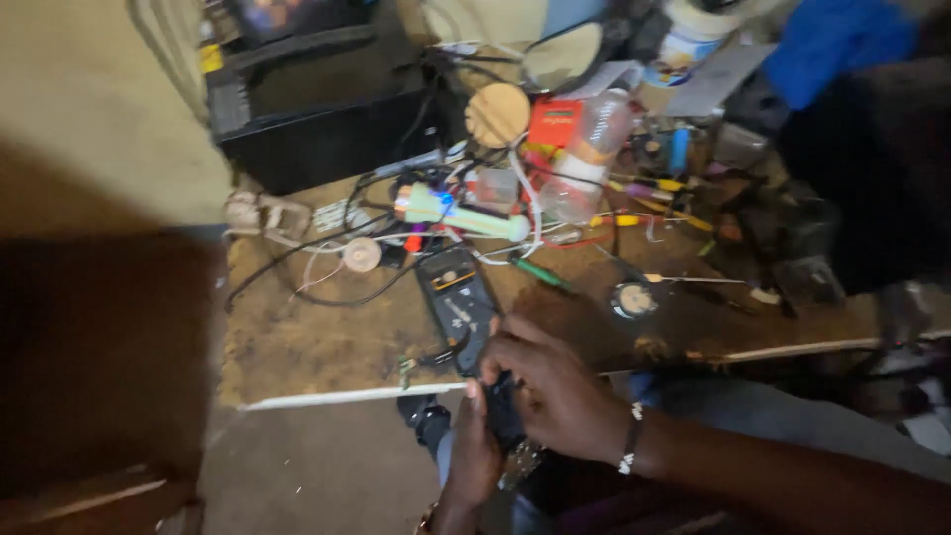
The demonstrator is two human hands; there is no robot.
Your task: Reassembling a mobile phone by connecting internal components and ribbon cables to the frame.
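Both hands gripping one small dark part: left hand [474,451] at 7 o'clock, right hand [555,391] closing over it; meter [458,302] lying at 11 on surface [317,342].

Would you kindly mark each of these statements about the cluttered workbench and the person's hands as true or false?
1. Both hands meet at the near edge of the bench on a small dark object. True: the left hand and right hand close around the dark object, too blurred to identify.
2. A black multimeter lies just behind the hands. True: the multimeter lies flat on the workbench.
3. The right wrist is bare. False: it wears a beaded bracelet.
4. The round wooden disc lies by the hands. False: the wooden disc sits at the back among the clutter.
5. A green-handled screwdriver lies right of the multimeter. True: the screwdriver lies there.
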